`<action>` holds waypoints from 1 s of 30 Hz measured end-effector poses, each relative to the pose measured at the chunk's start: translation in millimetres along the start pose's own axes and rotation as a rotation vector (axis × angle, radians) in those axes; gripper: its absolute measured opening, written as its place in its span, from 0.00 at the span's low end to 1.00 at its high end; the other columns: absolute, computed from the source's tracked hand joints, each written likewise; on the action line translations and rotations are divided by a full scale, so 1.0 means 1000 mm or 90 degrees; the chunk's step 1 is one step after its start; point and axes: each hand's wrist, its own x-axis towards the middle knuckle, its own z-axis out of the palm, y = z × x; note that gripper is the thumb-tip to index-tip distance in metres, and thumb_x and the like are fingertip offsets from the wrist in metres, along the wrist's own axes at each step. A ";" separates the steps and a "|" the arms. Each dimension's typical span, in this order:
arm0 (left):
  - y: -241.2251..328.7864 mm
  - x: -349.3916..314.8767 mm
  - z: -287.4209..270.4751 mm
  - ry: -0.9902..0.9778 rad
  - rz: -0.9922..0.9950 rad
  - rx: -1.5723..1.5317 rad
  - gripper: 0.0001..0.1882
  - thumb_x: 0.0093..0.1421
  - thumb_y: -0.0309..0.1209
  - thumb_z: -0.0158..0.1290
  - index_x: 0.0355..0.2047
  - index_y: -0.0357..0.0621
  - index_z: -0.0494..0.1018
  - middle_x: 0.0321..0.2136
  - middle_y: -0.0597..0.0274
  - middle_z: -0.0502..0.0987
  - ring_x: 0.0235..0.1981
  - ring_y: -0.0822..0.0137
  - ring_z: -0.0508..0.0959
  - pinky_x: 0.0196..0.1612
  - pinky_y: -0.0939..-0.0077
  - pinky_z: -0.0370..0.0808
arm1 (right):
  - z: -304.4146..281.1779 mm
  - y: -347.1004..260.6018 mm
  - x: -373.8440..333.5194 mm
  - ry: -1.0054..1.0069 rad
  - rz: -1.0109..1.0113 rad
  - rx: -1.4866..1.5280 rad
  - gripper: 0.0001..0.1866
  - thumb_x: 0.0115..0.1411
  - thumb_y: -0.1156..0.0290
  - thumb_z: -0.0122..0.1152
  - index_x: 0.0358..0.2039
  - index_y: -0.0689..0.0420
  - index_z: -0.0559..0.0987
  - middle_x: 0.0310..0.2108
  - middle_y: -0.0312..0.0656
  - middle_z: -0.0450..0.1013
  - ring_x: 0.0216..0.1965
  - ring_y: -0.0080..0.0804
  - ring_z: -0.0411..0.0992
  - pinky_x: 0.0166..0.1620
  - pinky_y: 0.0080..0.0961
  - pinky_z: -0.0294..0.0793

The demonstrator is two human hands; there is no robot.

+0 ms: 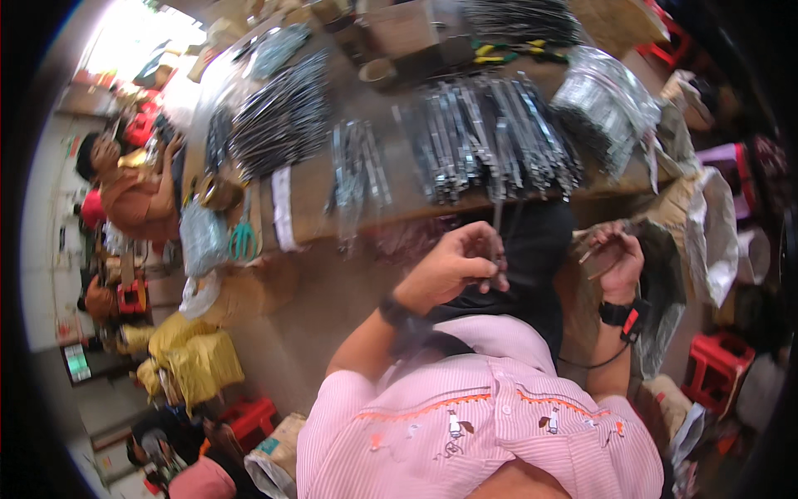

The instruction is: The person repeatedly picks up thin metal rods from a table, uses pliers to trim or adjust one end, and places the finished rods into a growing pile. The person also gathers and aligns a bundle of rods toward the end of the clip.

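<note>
My left hand (475,264) is raised in front of the table edge, its fingers curled in a pinch. A thin shiny metal strip (498,214) rises from its fingertips toward the pile on the table. My right hand (615,259) is held off to the right with bent fingers, near a grey sack; a small thin piece shows at its fingertips, too blurred to name. Directly ahead of my hands, a wide pile of narrow metal strips (486,137) lies on the wooden table (332,223), some ends reaching its near edge. A smaller bunch of strips (359,162) lies left of it.
Darker strips (283,116) are heaped at the left. Plastic-wrapped strips (603,104) lie at the right, and yellow-handled pliers (496,55) at the back. Teal-handled scissors (243,239) hang by the left edge. A grey sack (665,287) and red stool (719,373) stand at right. A person (133,187) sits at left.
</note>
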 end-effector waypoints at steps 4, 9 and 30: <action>0.007 -0.005 -0.003 0.071 0.027 0.023 0.13 0.50 0.17 0.54 0.36 0.42 0.68 0.31 0.57 0.74 0.29 0.60 0.80 0.24 0.81 0.73 | -0.033 -0.009 0.008 0.256 -0.033 -0.221 0.08 0.59 0.65 0.56 0.33 0.56 0.75 0.26 0.35 0.69 0.30 0.29 0.68 0.39 0.29 0.67; 0.010 -0.006 -0.009 0.131 0.051 -0.003 0.12 0.50 0.18 0.53 0.36 0.42 0.69 0.30 0.58 0.75 0.29 0.59 0.80 0.27 0.80 0.72 | -0.032 -0.024 0.034 0.329 -0.085 -0.354 0.08 0.58 0.67 0.61 0.35 0.56 0.77 0.25 0.34 0.72 0.27 0.25 0.70 0.33 0.25 0.70; 0.003 -0.019 -0.020 0.186 0.074 0.005 0.13 0.50 0.16 0.52 0.36 0.41 0.69 0.29 0.57 0.76 0.27 0.60 0.79 0.26 0.81 0.72 | -0.023 -0.039 0.067 0.293 -0.134 -0.387 0.07 0.58 0.71 0.63 0.32 0.62 0.76 0.26 0.40 0.74 0.25 0.30 0.71 0.29 0.28 0.72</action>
